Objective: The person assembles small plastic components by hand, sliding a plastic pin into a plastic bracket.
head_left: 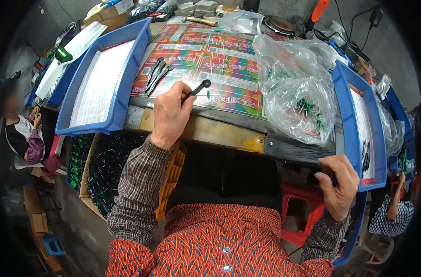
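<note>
My left hand (170, 113) is closed around a slim black plastic handle with a round, cupped end (202, 86), held above the front of the table. Just beyond that round end is a small green piece (208, 94), with a thin pin beside it on the printed sheet (229, 64). Several similar black handles (157, 76) lie together on the sheet beyond my left hand. My right hand (338, 183) is by the table's front right edge, its fingers bent and thumb apart, with nothing visible in it.
A clear plastic bag (289, 87) of green pieces with thin pins lies right of the sheet. Blue trays flank me, left (120, 87) and right (353, 83). Below the table are a box of black parts (111, 171) and a red stool (302, 194). Other people sit at both sides.
</note>
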`<state>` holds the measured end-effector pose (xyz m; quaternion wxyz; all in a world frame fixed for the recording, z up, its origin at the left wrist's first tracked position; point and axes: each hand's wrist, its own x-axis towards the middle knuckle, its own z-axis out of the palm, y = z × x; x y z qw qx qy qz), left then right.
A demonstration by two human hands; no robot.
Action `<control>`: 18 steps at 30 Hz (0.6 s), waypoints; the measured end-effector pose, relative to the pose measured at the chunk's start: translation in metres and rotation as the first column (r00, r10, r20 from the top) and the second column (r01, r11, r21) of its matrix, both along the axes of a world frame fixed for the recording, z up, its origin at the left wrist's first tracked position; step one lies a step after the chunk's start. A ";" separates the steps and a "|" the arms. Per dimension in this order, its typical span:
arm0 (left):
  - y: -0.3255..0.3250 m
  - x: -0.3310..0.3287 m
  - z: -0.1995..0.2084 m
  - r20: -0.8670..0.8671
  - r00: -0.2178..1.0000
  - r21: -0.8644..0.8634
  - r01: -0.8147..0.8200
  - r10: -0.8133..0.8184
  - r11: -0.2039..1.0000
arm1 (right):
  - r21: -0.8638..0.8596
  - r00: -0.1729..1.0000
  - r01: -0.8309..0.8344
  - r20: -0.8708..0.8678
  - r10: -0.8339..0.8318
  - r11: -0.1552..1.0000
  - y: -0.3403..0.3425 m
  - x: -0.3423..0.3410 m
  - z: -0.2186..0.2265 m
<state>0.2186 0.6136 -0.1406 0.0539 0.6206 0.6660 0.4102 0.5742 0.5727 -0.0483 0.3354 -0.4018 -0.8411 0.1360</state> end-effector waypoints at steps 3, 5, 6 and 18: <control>-0.017 0.027 0.013 0.216 0.972 0.003 0.098 -0.096 0.995 | 0.029 0.997 -0.075 -0.013 0.075 0.997 0.009 -0.014 -0.011; -0.035 0.043 0.017 0.396 0.907 0.025 0.143 -0.141 0.989 | 0.013 0.994 -0.103 -0.032 0.104 0.995 0.013 -0.032 -0.013; -0.041 0.051 0.015 0.443 0.882 0.046 0.157 -0.161 0.987 | -0.012 0.993 -0.094 -0.071 0.093 0.995 0.014 -0.041 -0.018; -0.091 0.093 -0.003 0.642 0.738 0.015 0.260 -0.208 0.966 | -0.177 0.964 -0.219 -0.190 0.185 0.960 0.003 -0.074 -0.060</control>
